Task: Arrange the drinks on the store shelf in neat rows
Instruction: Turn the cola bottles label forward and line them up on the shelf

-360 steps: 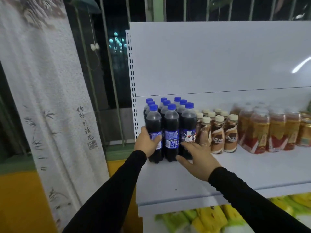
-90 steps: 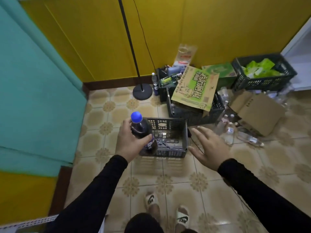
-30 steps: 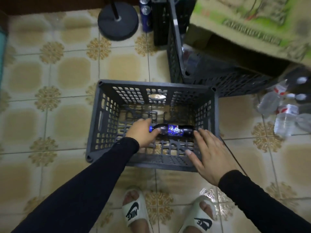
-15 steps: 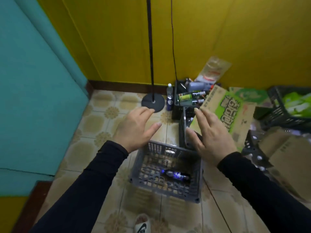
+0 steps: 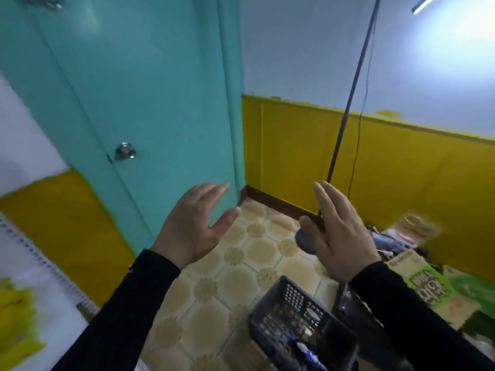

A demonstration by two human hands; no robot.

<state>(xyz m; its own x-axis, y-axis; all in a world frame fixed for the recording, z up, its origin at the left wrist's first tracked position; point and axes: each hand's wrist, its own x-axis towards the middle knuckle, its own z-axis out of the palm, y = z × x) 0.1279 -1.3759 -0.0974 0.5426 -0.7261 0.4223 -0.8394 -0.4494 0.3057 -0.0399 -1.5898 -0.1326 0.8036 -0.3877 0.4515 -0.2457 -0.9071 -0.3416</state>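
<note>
Both of my hands are raised in front of me with straight, spread fingers and hold nothing. My left hand [image 5: 197, 223] is in front of the teal door. My right hand [image 5: 340, 231] is in front of the yellow wall. Low on the floor stands the dark plastic crate [image 5: 270, 303], and a cola bottle with a blue label [image 5: 308, 352] lies on its side inside it. The white store shelf [image 5: 48, 295] shows only as an edge at the far left; its drinks are out of view.
A teal door [image 5: 150, 97] with a metal knob [image 5: 125, 150] fills the left. A black lamp pole [image 5: 345, 113] rises from a round base on the tiled floor. A green-printed cardboard box [image 5: 428, 287] and other clutter lie at the right. Yellow-green packets [image 5: 16, 325] sit at the bottom left.
My left hand laid the cola bottle down in the crate and let go. My head has since tilted up and turned left, so both empty hands are high and the crate is low.
</note>
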